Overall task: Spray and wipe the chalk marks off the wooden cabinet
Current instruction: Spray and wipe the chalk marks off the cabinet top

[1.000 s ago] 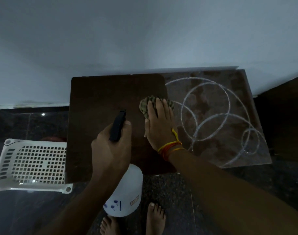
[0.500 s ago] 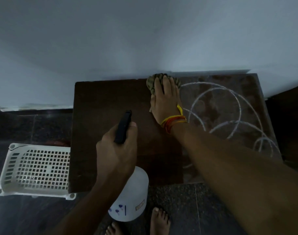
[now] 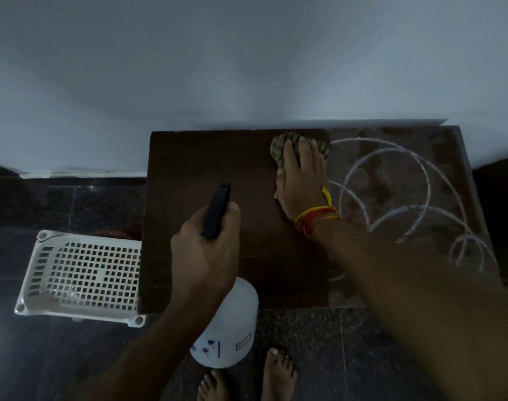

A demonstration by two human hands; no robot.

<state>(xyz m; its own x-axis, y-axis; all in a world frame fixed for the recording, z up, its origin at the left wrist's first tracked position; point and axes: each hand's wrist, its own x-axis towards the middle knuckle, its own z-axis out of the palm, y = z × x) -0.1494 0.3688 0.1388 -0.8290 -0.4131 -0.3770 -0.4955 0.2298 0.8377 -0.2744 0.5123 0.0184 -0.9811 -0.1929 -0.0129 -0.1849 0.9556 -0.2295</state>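
Note:
The dark wooden cabinet top (image 3: 194, 166) stands against the wall. Its left half is dark and wiped; its right half carries white chalk circles (image 3: 391, 180). My right hand (image 3: 302, 180) lies flat on a crumpled greenish cloth (image 3: 281, 146) at the cabinet's back edge, near the middle, just left of the chalk. My left hand (image 3: 206, 256) grips a white spray bottle (image 3: 226, 328) by its black nozzle head (image 3: 216, 209), held over the cabinet's front left part.
A white perforated plastic basket (image 3: 82, 273) sits on the dark floor to the cabinet's left. My bare feet (image 3: 278, 371) stand in front of the cabinet. A dark piece of furniture borders the right edge. The pale wall rises behind.
My right hand pushed the cloth from the cabinet's middle up to its back edge and stays there. The left hand with the bottle has held its place.

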